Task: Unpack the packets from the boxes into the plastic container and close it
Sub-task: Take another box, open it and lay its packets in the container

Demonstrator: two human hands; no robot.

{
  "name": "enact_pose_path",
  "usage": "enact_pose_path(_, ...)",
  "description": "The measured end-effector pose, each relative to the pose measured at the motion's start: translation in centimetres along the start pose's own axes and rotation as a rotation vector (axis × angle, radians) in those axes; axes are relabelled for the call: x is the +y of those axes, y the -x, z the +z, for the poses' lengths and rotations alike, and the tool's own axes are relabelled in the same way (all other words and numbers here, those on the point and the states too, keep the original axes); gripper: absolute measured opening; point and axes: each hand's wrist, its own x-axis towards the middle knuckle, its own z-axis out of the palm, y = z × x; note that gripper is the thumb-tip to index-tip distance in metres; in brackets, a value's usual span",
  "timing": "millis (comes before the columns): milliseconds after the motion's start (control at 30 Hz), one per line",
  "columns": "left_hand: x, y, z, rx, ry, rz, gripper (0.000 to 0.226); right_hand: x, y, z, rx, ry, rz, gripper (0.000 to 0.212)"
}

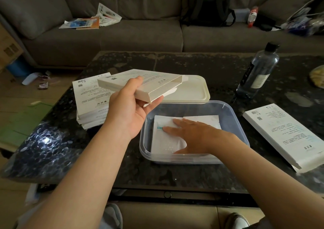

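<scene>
Head view: left hand (133,109) holds an opened white box (140,84) up off the table, thumb on top and fingers under, its open end pointing right, twd the plastic container (235,123). The box's long axis runs left-right and a bit away from the person; can't tell if anything's left inside. Right hand (191,134) lies flat, fingers spread, palm down on the white packets (164,137) already in the container, pressing, not gripping anything. The packets lie flat on the container's floor, at least two, overlapping, filling most of the bottom. The cream lid (194,90) sits on the table just behind the container, touching or nearly touching its far wall, partly hidden by the held box. A stack of boxes (91,102) sits left of the container, w/ the left hand nearer to it; one more box on the right (284,135) lies w/ its long axis running diagonally twd the person, nearer the right hand. Water bottle (257,72) stands far right, well apart from the work. My guess: the held box looks done w/ and prob gets set aside to the left, then the next box comes from whichever side is closer. The lid goes on last, and it's straight behind the container, an easy reach for either hand.
</scene>
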Motion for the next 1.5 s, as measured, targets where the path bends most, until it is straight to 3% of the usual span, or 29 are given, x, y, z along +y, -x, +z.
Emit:
enact_pose_path(167, 0.1, 0.3, -0.2, -0.034, 0.056, -0.041, 0.039, -0.7, 1.0, -1.1, 0.106, -0.131, 0.047, 0.078)
enact_pose_path(300, 0.5, 0.4, -0.4, -0.036, 0.094, -0.053, 0.032, -1.4, 2.4, -4.0, 0.649, -0.399, 0.055, 0.037)
enact_pose_path(367, 0.6, 0.4, -0.3, -0.048, 0.096, -0.048, 0.032, -1.6, 3.1, -5.1, 0.863, -0.527, 0.059, 0.032)
enact_pose_path(433, 0.6, 0.4, -0.2, -0.057, 0.088, -0.049, 0.032, -2.0, 3.4, -5.6, 0.960, -0.553, 0.027, 0.035)
enact_pose_path(667, 0.3, 0.4, -0.2, -0.086, 0.031, -0.081, 0.042, -2.4, 2.7, -5.2, 0.835, -0.518, 0.004, 0.049)
enact_pose_path(900, 0.0, 0.3, -0.2, -0.191, -0.066, -0.096, 0.040, -2.1, 2.4, -4.7, 0.812, -0.401, -0.052, 0.042)
enact_pose_path(1067, -0.2, 0.1, -0.2, -0.196, -0.073, -0.089, 0.040, -1.6, 2.1, -4.6, 0.863, -0.351, -0.100, 0.040)
enact_pose_path(1333, -0.4, -0.4, -0.6, -0.164, -0.054, -0.097, 0.037, -1.4, 2.2, -4.4, 1.088, -0.292, -0.096, 0.020)
enact_pose_path(1500, -0.6, -0.7, -0.7, -0.141, -0.065, -0.077, 0.037, -1.1, 2.4, -4.7, 1.118, -0.376, -0.094, 0.021)
